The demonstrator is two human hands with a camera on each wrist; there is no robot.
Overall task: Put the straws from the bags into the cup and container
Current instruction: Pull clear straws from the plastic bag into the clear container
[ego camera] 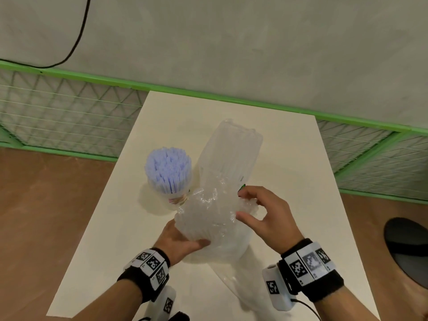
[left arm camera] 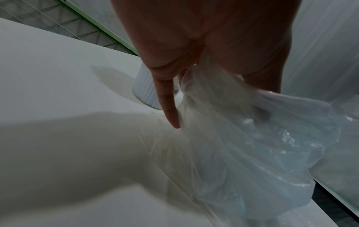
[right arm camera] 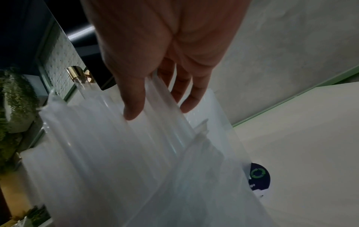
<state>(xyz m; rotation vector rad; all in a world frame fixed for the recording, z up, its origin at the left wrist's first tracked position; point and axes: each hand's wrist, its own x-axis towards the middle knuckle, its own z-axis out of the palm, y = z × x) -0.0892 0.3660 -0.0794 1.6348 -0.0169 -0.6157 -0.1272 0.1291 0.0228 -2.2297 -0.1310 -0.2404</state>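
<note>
A clear plastic bag of clear straws (ego camera: 228, 158) stands tilted on the white table (ego camera: 289, 181), its far end raised. My left hand (ego camera: 190, 239) grips the near end of the bundle from below, thumb across it. My right hand (ego camera: 242, 203) pinches the crumpled bag film between thumb and fingers; in the right wrist view the straws (right arm camera: 116, 145) pass under its thumb. A pale translucent container (ego camera: 244, 237) shows dimly under the bundle. Left of the bag stands a clear cup (ego camera: 172, 200) packed with lavender straws (ego camera: 168, 167). In the left wrist view loose bag film (left arm camera: 252, 145) hangs from my fingers (left arm camera: 168, 104).
More clear film (ego camera: 229, 281) lies on the table near my wrists. A green-framed mesh fence (ego camera: 69, 107) runs behind the table and to its right. The brown floor lies on both sides, with a black round object (ego camera: 407, 249) at the right. A dark label (right arm camera: 259, 176) shows on the bag.
</note>
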